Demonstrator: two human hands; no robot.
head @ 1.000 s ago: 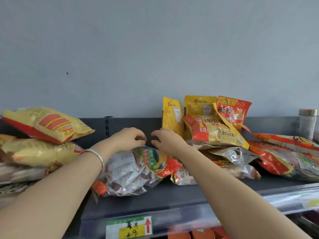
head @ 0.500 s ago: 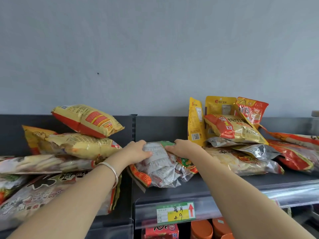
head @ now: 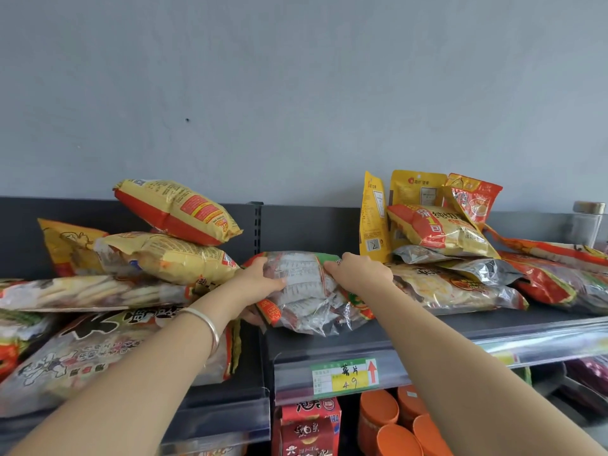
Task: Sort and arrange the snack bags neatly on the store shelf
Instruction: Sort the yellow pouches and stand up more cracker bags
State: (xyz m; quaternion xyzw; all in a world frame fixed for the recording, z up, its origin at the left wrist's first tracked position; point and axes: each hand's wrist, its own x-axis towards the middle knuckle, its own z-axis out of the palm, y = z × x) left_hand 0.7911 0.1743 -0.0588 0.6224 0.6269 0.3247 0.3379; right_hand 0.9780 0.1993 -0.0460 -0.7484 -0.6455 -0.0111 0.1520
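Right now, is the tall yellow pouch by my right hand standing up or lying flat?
Standing up: the yellow pouch rises on end beside the stacked bags, above the right hand.

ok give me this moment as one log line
left hand: grips clear snack bag, left side | right hand: grips same bag, right side | bag: between left pile and right pile on shelf

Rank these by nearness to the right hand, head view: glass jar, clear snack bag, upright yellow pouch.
1. Clear snack bag, gripped by the right hand.
2. Upright yellow pouch, just behind the hand.
3. Glass jar, at the far right.
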